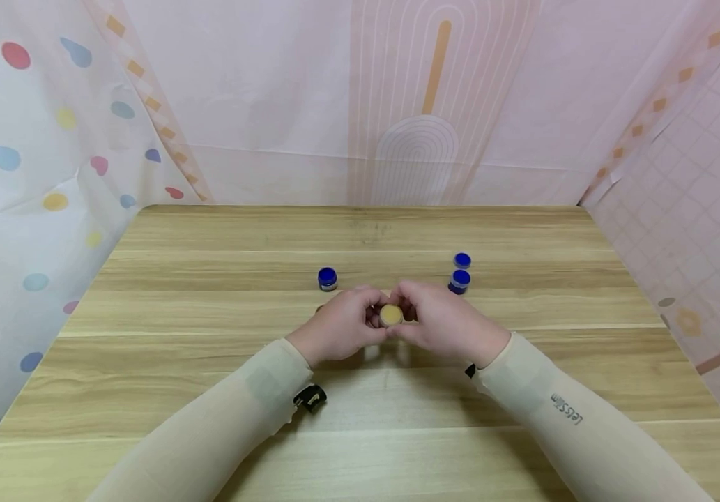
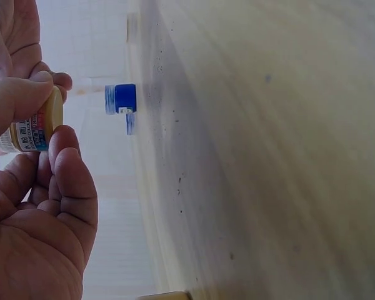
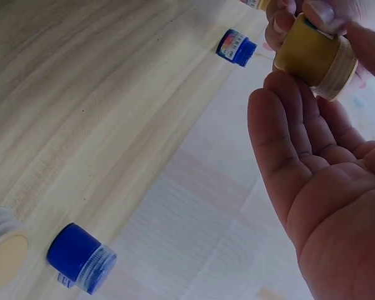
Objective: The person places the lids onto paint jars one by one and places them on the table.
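Note:
Between both hands is a small yellow paint jar [image 1: 391, 316] with a ribbed lid, its round yellow top facing up in the head view. My left hand [image 1: 348, 322] grips the body with thumb and fingers. A printed label [image 2: 34, 132] shows on the jar's side in the left wrist view. My right hand [image 1: 444, 322] holds the jar at its lid [image 3: 336, 69], thumb on one side and fingers on the other. The hands nearly meet around the jar, above the wooden table.
A blue paint jar [image 1: 327, 279] stands beyond the left hand. Past the right hand are a lidded blue jar [image 1: 459, 282] and a flat blue lid [image 1: 462, 260]. The right wrist view also shows a cream-topped jar [image 3: 6, 250]. Patterned cloth [image 1: 272, 104] borders the table [image 1: 360, 446].

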The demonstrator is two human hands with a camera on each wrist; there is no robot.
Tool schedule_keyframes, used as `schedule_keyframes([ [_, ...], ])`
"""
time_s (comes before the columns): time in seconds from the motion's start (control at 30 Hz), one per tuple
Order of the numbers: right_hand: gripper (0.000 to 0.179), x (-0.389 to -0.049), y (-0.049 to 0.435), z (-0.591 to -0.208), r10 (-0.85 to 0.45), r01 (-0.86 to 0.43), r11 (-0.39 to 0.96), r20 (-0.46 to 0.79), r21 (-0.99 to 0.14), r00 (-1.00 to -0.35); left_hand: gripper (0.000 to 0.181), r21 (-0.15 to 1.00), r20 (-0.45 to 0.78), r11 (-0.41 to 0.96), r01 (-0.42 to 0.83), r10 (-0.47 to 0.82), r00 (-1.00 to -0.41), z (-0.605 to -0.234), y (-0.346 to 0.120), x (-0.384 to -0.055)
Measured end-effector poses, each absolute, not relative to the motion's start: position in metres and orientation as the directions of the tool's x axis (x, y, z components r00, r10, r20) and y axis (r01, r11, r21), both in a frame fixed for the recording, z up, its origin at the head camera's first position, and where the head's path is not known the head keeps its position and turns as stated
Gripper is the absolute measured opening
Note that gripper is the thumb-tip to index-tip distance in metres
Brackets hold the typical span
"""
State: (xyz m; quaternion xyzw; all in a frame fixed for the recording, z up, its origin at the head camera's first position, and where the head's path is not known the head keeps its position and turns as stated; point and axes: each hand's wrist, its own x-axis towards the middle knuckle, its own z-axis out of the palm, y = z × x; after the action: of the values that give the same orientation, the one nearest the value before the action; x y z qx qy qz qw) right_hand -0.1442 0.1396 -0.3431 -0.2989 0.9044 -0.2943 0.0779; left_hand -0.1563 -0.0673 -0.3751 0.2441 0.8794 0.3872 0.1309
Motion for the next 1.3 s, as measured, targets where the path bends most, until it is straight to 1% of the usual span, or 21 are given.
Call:
schedule_keyframes([
  [0.13, 0.032, -0.1437, 0.1401, -0.3425, -0.601, -0.507, 0.632, 0.043, -0.586, -0.798, 0.022, 0.741, -0.027, 0.583, 0.334, 0.523, -0.852, -0.3740, -0.0678, -0.1559],
  [0.33, 0.025, -0.1428, 0.1397, -0.3400, -0.611, -0.521, 0.625, 0.051, -0.580, -0.790, 0.033, 0.735, -0.022, 0.589, 0.336, 0.516, -0.856, -0.3720, -0.0675, -0.1559],
  [0.57, 0.023, -0.1431, 0.1385, -0.3399, -0.612, -0.523, 0.630, 0.049, -0.573, -0.790, 0.037, 0.739, -0.018, 0.582, 0.340, 0.521, -0.853, -0.3733, -0.0675, -0.1565],
  [0.77, 0.024, -0.1429, 0.1373, -0.3406, -0.607, -0.519, 0.640, 0.041, -0.567, -0.794, 0.034, 0.735, -0.020, 0.587, 0.339, 0.520, -0.854, -0.3754, -0.0679, -0.1565],
  [1.03, 0.020, -0.1414, 0.1372, -0.3436, -0.587, -0.503, 0.679, 0.016, -0.534, -0.809, 0.028, 0.705, -0.033, 0.612, 0.357, 0.532, -0.846, -0.3782, -0.0689, -0.1572],
  [1.13, 0.023, -0.1410, 0.1375, -0.3432, -0.584, -0.499, 0.678, 0.017, -0.540, -0.812, 0.033, 0.714, -0.031, 0.605, 0.354, 0.532, -0.846, -0.3779, -0.0695, -0.1575],
  [1.3, 0.036, -0.1419, 0.1378, -0.3425, -0.584, -0.488, 0.665, 0.014, -0.566, -0.812, 0.041, 0.733, -0.025, 0.588, 0.343, 0.526, -0.850, -0.3769, -0.0697, -0.1582],
])
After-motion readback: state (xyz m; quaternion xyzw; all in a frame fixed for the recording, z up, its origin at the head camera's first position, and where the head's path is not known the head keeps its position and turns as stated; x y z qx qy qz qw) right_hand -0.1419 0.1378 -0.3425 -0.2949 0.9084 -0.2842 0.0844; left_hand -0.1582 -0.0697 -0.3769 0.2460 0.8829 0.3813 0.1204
